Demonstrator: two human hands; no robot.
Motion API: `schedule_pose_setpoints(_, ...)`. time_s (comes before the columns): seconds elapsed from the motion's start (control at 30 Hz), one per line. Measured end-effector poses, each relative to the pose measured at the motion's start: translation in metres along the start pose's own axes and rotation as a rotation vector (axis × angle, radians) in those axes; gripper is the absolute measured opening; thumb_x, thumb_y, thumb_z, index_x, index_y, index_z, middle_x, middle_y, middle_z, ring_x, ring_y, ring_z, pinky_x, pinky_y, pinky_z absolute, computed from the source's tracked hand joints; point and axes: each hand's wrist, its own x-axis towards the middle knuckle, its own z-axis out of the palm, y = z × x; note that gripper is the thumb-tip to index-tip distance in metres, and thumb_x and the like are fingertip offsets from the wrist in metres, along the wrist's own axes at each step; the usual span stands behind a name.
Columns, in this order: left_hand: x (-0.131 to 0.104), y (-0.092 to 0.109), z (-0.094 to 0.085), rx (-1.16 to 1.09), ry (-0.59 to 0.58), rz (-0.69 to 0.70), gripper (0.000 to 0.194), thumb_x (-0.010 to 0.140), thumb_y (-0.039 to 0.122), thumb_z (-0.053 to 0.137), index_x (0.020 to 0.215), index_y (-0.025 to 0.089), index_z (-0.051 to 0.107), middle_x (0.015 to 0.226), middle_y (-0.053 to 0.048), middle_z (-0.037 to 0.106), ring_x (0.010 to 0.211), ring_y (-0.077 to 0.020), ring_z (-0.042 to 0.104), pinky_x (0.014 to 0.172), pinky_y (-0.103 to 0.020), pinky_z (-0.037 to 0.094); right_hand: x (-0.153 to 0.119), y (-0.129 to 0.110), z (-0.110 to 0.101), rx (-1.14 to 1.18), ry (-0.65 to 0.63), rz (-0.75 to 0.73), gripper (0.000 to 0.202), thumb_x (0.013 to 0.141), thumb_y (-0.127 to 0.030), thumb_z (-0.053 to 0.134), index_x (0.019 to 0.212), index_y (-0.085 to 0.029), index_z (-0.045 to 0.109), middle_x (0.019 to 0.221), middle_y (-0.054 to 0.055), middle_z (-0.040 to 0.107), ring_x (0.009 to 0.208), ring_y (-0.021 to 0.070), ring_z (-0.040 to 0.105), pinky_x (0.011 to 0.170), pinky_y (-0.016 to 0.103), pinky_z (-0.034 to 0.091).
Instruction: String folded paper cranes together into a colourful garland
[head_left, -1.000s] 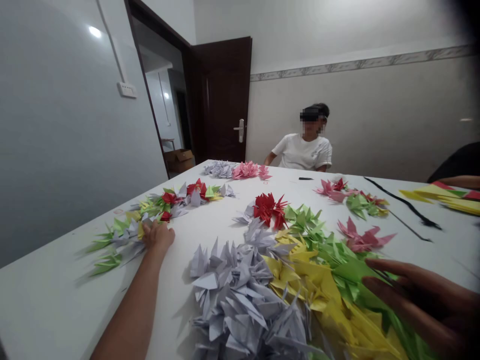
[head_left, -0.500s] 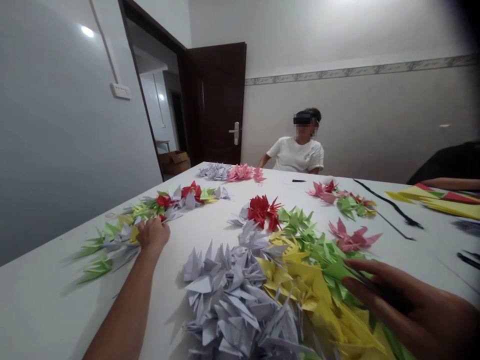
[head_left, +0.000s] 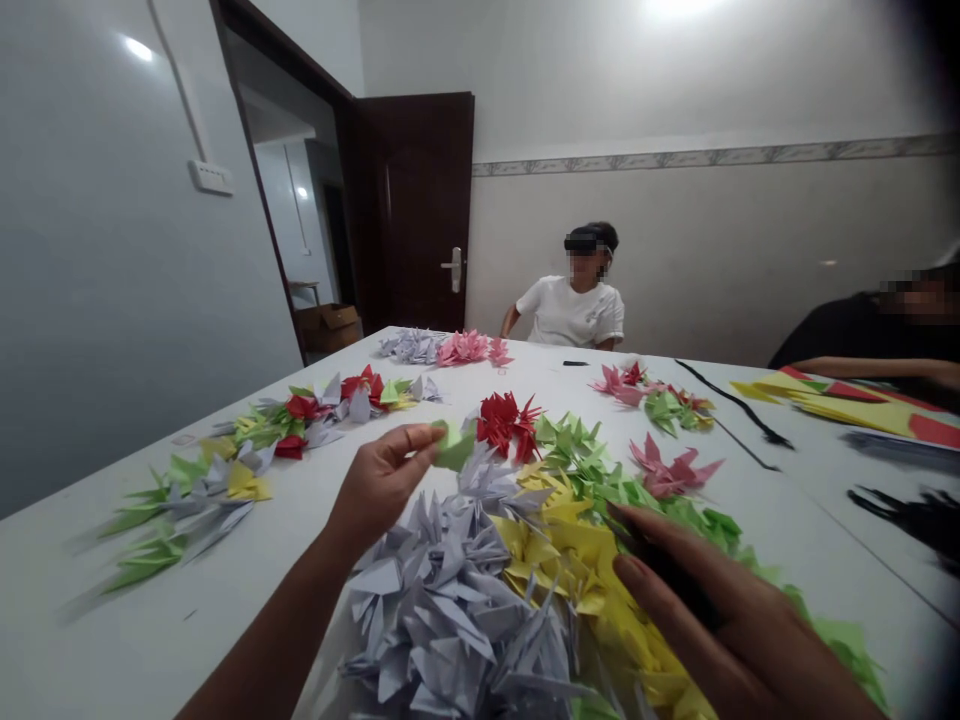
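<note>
A light green folded paper piece (head_left: 454, 448) is pinched between the thumb and fingers of my left hand (head_left: 384, 482), just above the lilac paper pile (head_left: 457, 590). My right hand (head_left: 720, 610) is at the lower right, over the yellow (head_left: 574, 545) and green folded papers (head_left: 585, 450), gripping a dark slender object (head_left: 667, 570) mostly hidden by the fingers. Red folded papers (head_left: 504, 425) lie behind the lilac pile. A row of mixed-colour folded papers (head_left: 247, 482) runs along the left side of the white table (head_left: 270, 620).
Pink and lilac papers (head_left: 463, 347) are at the far edge. A pink piece (head_left: 671, 467), black cords (head_left: 739, 405) and flat coloured sheets (head_left: 855, 400) lie to the right. One person in white (head_left: 576, 312) sits opposite, another in black (head_left: 832, 330) at right.
My left hand has moved right from the left row and now holds the green paper piece up. My right hand has shifted left with the dark object. The view has turned slightly right.
</note>
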Motion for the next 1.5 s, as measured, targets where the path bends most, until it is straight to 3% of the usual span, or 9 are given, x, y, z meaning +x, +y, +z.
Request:
schedule_pose_setpoints(0.13, -0.025, 0.023, 0.022, -0.148, -0.070, 0.144, 0.016, 0.075, 0.022, 0.068, 0.088, 0.018, 0.076, 0.096, -0.007, 0.072, 0.089, -0.0176, 0.067, 0.079, -0.025, 0.055, -0.001, -0.010, 0.002, 0.058, -0.066, -0.005, 0.040, 0.093, -0.044, 0.044, 0.112, -0.018, 0.068, 0.108, 0.010, 0.071, 0.092, 0.0240, 0.070, 0.075, 0.030, 0.061)
schedule_pose_setpoints(0.33, -0.046, 0.030, 0.034, -0.152, -0.112, 0.261, 0.014, 0.077, 0.014, 0.067, 0.085, 0.022, 0.076, 0.091, -0.006, 0.072, 0.085, -0.0163, 0.068, 0.077, -0.024, 0.057, -0.004, -0.014, 0.006, 0.179, -0.194, -0.010, 0.035, 0.095, -0.039, 0.044, 0.119, -0.022, 0.063, 0.118, 0.008, 0.067, 0.102, 0.0209, 0.067, 0.080, 0.024, 0.058)
schedule_pose_setpoints(0.63, -0.053, 0.043, 0.037, -0.147, -0.167, 0.362, 0.016, 0.079, 0.008, 0.064, 0.081, 0.020, 0.074, 0.088, -0.005, 0.073, 0.081, -0.0144, 0.069, 0.072, -0.021, 0.057, -0.002, -0.016, 0.008, 0.237, -0.326, 0.041, 0.027, 0.094, -0.033, 0.043, 0.103, -0.022, 0.066, 0.101, 0.008, 0.069, 0.091, 0.0220, 0.066, 0.078, 0.034, 0.054)
schedule_pose_setpoints(0.73, -0.055, 0.044, 0.038, -0.115, -0.178, 0.392, 0.016, 0.080, 0.008, 0.064, 0.082, 0.020, 0.074, 0.088, -0.006, 0.073, 0.081, -0.0146, 0.069, 0.072, -0.021, 0.057, -0.003, -0.016, 0.010, 0.228, -0.322, 0.059, 0.026, 0.094, -0.031, 0.042, 0.106, -0.023, 0.064, 0.099, 0.007, 0.067, 0.090, 0.0221, 0.065, 0.077, 0.036, 0.052)
schedule_pose_setpoints(0.97, -0.055, 0.039, 0.041, -0.078, -0.169, 0.569, 0.020, 0.079, 0.003, 0.062, 0.088, 0.016, 0.073, 0.090, -0.007, 0.073, 0.083, -0.0134, 0.070, 0.076, -0.020, 0.057, -0.004, -0.014, 0.011, 0.191, -0.354, 0.043, 0.017, 0.094, -0.024, 0.044, 0.095, -0.022, 0.061, 0.089, 0.003, 0.066, 0.079, 0.0201, 0.062, 0.069, 0.035, 0.047)
schedule_pose_setpoints(1.3, -0.053, 0.037, 0.039, -0.013, -0.187, 0.598, 0.024, 0.078, 0.001, 0.061, 0.089, 0.018, 0.073, 0.091, -0.005, 0.074, 0.085, -0.0109, 0.070, 0.079, -0.014, 0.055, 0.001, -0.019, 0.012, 0.135, -0.398, 0.072, 0.015, 0.092, -0.018, 0.047, 0.088, -0.019, 0.062, 0.081, 0.003, 0.063, 0.073, 0.0198, 0.060, 0.064, 0.032, 0.044)
schedule_pose_setpoints(1.5, -0.049, 0.034, 0.036, -0.002, -0.143, 0.518, 0.027, 0.076, 0.004, 0.063, 0.090, 0.025, 0.074, 0.090, -0.001, 0.074, 0.082, -0.0108, 0.070, 0.073, -0.013, 0.056, -0.002, -0.019, 0.013, 0.203, -0.310, 0.048, 0.019, 0.092, -0.021, 0.045, 0.090, -0.021, 0.063, 0.082, 0.003, 0.066, 0.073, 0.0185, 0.062, 0.064, 0.031, 0.047)
